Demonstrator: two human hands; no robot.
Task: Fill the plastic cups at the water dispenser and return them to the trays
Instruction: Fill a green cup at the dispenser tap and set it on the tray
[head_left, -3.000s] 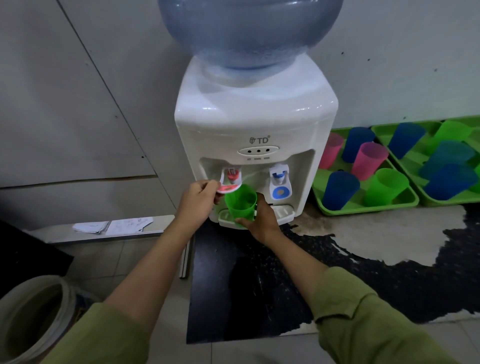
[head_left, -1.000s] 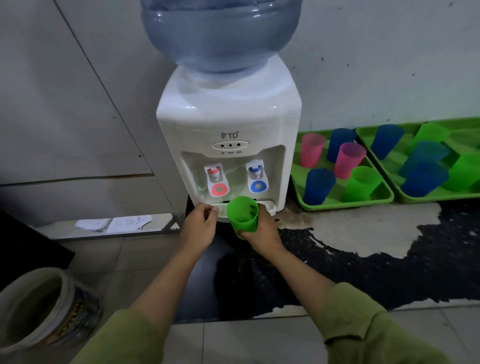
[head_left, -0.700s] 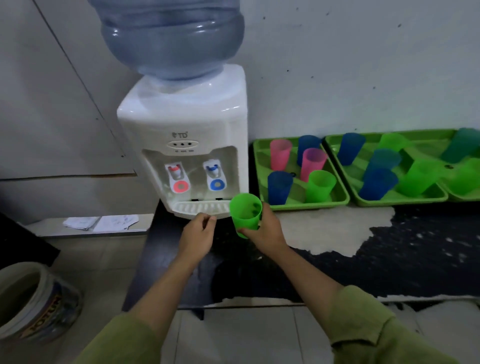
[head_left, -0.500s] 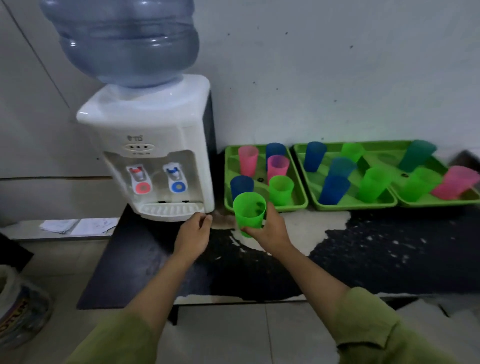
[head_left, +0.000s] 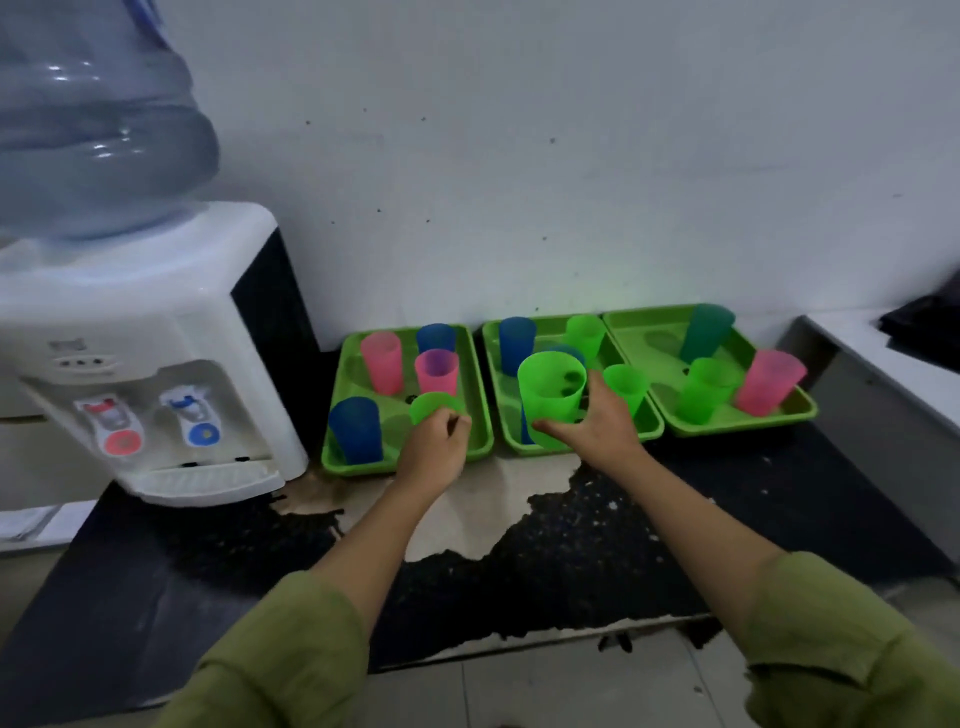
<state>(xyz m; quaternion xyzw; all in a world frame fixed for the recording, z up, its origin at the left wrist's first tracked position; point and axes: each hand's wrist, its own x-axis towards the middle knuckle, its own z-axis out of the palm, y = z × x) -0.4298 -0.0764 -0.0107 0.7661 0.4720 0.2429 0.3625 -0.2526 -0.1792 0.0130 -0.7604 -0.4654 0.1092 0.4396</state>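
1. Here, a black tabletop with a pale worn patch is seen from above, set against a white wall.
2. A green cup is gripped by the right hand, whose fingers are wrapped round its lower half. The cup is held roughly upright over the front of the middle tray, its open mouth turned toward the camera. Whether it contains water cannot be told.
3. The left hand is shown with curled fingers at the near side of a second green cup, which stands in the left tray. Whether that cup is gripped or merely touched cannot be told.
4. Two pink cups and two blue cups are also carried in the left tray.
5. In the middle tray, a blue cup and two smaller-looking green cups are visible; another blue one is mostly hidden behind the held cup.
6. In the right tray, a teal cup, a green one and a pink one are placed.
7. At the left, a white water dispenser is topped by a large blue bottle; a red tap and a blue tap are set in its front.
8. Both forearms are bare below olive-green sleeves.
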